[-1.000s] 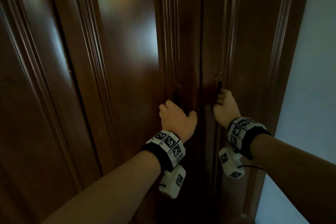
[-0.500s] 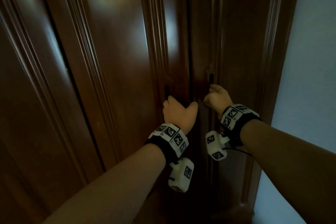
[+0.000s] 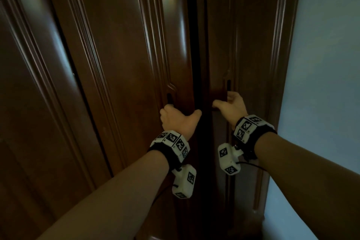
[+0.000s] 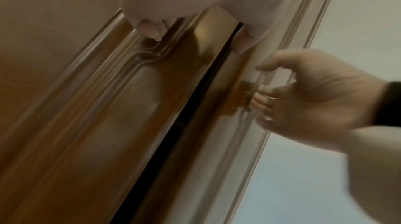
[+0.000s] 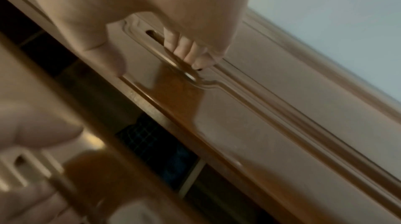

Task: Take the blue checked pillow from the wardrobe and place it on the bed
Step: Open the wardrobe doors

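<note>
Both hands gripping the wardrobe doors.
Left hand (image 3: 178, 121) is curling round the left door (image 3: 120, 64) slot; right hand (image 3: 231, 106) is hooking the right door (image 3: 251, 45) slot. Behind the gap, the pillow (image 5: 152, 142) is lying inside the wardrobe.

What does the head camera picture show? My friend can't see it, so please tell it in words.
Two bare hands pull at a dark wooden wardrobe: the left hand grips the left door's handle, the right hand the right door's. A narrow dark gap shows between the doors, and a pale wall stands on the right.
</note>
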Motion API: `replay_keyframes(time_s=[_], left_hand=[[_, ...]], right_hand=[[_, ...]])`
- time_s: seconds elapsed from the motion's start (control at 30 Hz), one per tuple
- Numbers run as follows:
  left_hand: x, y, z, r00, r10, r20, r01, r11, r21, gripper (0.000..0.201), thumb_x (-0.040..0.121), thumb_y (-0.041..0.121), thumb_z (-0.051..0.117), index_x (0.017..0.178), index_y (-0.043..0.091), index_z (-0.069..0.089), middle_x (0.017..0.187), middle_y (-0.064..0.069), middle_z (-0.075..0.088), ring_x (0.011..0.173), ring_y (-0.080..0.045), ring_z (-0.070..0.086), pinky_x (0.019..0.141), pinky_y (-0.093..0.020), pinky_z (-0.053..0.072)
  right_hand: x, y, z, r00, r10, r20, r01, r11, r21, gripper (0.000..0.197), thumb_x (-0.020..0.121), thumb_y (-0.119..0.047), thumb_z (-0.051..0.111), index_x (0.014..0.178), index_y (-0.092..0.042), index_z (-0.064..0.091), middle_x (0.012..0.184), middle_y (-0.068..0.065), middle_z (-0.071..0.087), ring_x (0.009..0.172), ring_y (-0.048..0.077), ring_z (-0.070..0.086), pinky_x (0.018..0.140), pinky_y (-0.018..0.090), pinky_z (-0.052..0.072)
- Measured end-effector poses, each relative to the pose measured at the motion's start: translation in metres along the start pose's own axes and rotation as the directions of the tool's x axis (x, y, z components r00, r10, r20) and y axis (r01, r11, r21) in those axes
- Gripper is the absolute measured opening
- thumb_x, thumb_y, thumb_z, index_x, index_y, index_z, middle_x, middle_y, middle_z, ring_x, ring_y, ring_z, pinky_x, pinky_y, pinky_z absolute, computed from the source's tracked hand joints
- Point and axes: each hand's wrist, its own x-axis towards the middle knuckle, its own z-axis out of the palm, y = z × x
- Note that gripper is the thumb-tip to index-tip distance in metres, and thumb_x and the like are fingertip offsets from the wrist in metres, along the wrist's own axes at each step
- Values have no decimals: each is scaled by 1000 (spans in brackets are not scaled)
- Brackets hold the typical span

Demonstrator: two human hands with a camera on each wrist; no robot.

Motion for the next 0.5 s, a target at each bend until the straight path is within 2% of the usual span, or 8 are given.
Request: replay_keyframes(time_s=[0.07,0.13,0.2,0.27,0.33,0.43,0.5], left_hand=[[-9,2,-8,1000,0,-16,1,999,38,94,60,57,76,131,6,42,131,-9,45,124,-30,46,102,-46,45],[-18,5,-19,1000,-4,-19,5,997,81,93,59,60,76,127,6,43,128,-9,47,121,-31,49,100,-47,46],[-28,6,-32,1000,-12,-10,13,994,108,93,59,63,75,126,7,43,127,-10,47,120,-31,50,99,-49,47],[-40,3,-43,1000,-9,-9,10,992,129,94,59,65,74,126,7,43,127,-10,48,119,-32,50,99,-50,47],[-58,3,-54,999,-4,-40,10,987,160,95,60,66,74,126,6,43,127,-11,49,118,-33,51,99,-50,47],[-77,-5,-79,994,-8,-105,28,983,184,92,62,64,74,125,5,44,126,-12,50,116,-35,53,97,-50,48],[-88,-17,-99,990,-5,-138,27,987,156,84,65,58,75,123,6,45,122,-13,51,112,-37,55,95,-52,49]], right_hand=[[-11,-3,-12,1000,9,-10,-9,1000,6,90,68,-29,85,143,-10,39,128,-1,53,110,14,55,90,25,47],[-20,-5,-26,999,9,-36,-9,1000,2,112,51,-46,90,144,-11,38,137,3,52,120,20,56,100,35,50],[-32,-6,-42,998,-18,-55,14,998,-57,128,36,-63,92,142,-13,40,138,3,53,120,21,58,101,41,52],[-49,-12,-60,997,-19,-69,13,996,-84,136,29,-69,91,142,-14,40,134,0,54,117,20,58,100,43,53],[-58,-9,-84,995,-9,-103,-1,996,-92,136,30,-67,91,143,-13,38,132,-1,53,117,20,57,101,42,51],[-67,-6,-118,985,-30,-167,6,990,-143,126,28,-71,91,133,-13,52,126,-1,64,110,19,65,94,41,56],[-85,-17,-139,975,-29,-222,-8,987,-162,109,40,-57,96,130,-9,56,124,1,65,108,22,65,95,43,55]])
